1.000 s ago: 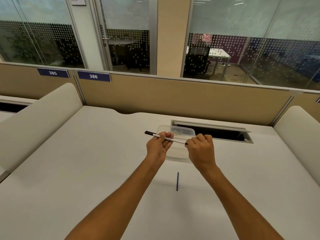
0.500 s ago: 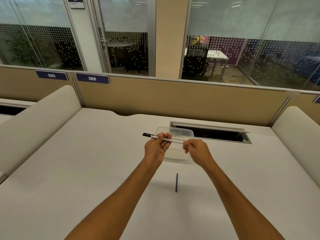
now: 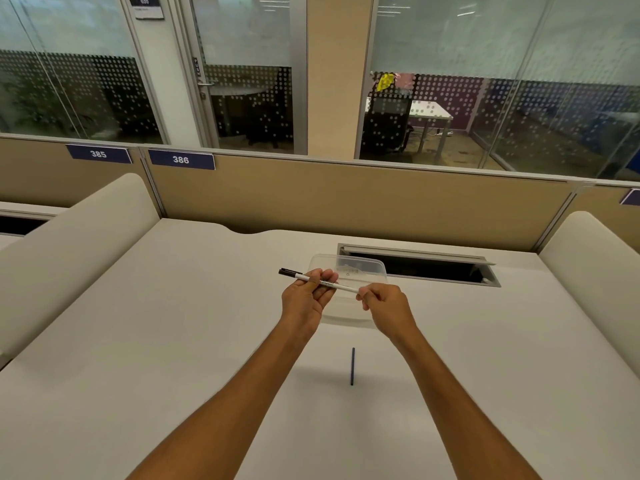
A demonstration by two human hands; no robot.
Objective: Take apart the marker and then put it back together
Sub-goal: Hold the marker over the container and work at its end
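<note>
Both hands hold the marker [image 3: 320, 281] level above the worktop [image 3: 173, 341]. The left hand [image 3: 306, 299] has its fingers [image 3: 327, 276] curled shut around the white barrel near the black-capped end. The right hand [image 3: 384, 306] pinches the other end, fingers together. Behind them sits a clear tub [image 3: 360, 268]; I cannot tell its contents. A thin dark rod [image 3: 352, 366] lies on the worktop nearer the person.

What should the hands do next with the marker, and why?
Probably the right hand should pull or twist its end of the marker while the left hand holds the barrel steady. Both hands grip the marker above the table, a thin dark stick already lies there, and the right end is hidden in the fingers.
</note>
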